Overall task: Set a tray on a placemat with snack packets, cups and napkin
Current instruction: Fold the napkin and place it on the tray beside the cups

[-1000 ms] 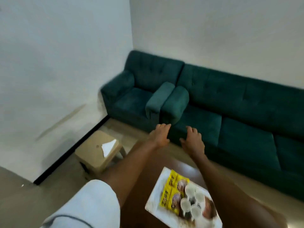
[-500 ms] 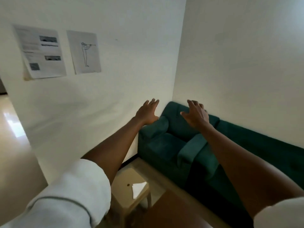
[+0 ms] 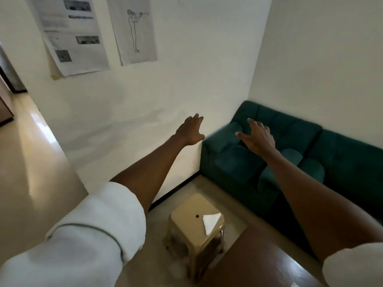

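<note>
Facing the corner where two plain white walls point(image 3: 186, 83) meet, you are looking well away from the work. The long dark green upholstered sofa point(image 3: 234, 166) fills the far right against the right-hand wall, and the pale glossy floor point(image 3: 27, 162) runs off to the left.

Only a corner of the dark brown polished wooden table point(image 3: 255, 264) shows, near right at the bottom edge, and that corner is bare. The tray, placemat, snack packets and cups are all out of view, so you cannot judge from here how much is laid. The one thing you can judge is that the napkin has not yet joined them.

The squat beige plastic stool point(image 3: 190, 224), with a round hole in its seat, stands on the floor just left of the table. Printed paper sheets point(image 3: 76, 36) hang high on the left wall.

Your left hand point(image 3: 189, 132) and right hand point(image 3: 259, 139) reach far ahead at arm's length, side by side but apart. Their fingers are straight and spread wide, holding and touching nothing.

The small white folded paper napkin point(image 3: 210, 221) lies flat on the right part of the stool's seat, beside the hole. It looks thin and light, folded to a rough triangle, so it likely wants a gentle pinch at one corner.
</note>
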Demonstrator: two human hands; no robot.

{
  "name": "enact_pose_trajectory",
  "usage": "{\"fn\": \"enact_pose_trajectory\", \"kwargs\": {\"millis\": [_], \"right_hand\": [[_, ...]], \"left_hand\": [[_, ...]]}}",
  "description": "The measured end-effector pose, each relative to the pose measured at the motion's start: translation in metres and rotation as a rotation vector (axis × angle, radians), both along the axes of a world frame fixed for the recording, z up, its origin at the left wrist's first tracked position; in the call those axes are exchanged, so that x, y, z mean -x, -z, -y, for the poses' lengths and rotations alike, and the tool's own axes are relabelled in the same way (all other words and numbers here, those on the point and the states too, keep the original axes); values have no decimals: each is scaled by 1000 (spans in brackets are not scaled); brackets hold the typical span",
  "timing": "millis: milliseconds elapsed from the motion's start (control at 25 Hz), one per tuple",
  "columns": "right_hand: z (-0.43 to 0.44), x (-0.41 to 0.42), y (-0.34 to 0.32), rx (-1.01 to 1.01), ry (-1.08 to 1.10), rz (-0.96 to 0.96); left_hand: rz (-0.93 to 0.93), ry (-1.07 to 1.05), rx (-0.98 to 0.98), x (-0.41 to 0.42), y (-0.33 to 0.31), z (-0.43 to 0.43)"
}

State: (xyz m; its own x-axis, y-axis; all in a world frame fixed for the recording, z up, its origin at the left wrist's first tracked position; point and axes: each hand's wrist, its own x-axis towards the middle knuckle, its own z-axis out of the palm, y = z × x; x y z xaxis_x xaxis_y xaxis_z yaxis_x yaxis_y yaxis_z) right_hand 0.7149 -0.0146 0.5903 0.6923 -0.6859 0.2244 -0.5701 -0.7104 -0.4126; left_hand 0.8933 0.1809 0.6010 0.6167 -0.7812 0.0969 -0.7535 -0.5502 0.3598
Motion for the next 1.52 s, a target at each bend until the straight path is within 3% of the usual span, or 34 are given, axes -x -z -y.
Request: {"fn": "enact_pose_trajectory", "kwargs": {"millis": [240, 400, 520, 680, 760, 840, 960, 1120, 1240, 1360, 1520], "right_hand": [[18, -41, 165, -274, 12, -161], [18, -62, 337, -558, 22, -295], [2, -66, 459, -621, 18, -299], [8, -75, 570, -654, 180, -311], [18, -80, 586, -688, 292, -248], [20, -81, 631, -831, 462, -214], [9, -77, 660, -1019, 552, -186], [3, -77, 679, -1092, 601, -138], [9, -83, 681, -1065, 630, -119], [15, -73, 686, -1076, 649, -93], [14, -40, 690, -1273, 640, 64]], "left_hand": [[-241, 21, -147, -11, 165, 53], [-453, 9, -248, 1, 345, 88], [-546, 46, -301, 4, 474, 103], [-613, 105, -321, 3, 592, 115], [-531, 122, -314, 3, 606, 122], [-568, 102, -293, 14, 653, 122], [-541, 115, -387, 33, 675, 104], [-519, 125, -367, 36, 683, 100], [-634, 5, -257, 33, 677, 106], [-890, -90, -144, 33, 675, 107], [-1031, -265, -6, 44, 673, 94]]}}
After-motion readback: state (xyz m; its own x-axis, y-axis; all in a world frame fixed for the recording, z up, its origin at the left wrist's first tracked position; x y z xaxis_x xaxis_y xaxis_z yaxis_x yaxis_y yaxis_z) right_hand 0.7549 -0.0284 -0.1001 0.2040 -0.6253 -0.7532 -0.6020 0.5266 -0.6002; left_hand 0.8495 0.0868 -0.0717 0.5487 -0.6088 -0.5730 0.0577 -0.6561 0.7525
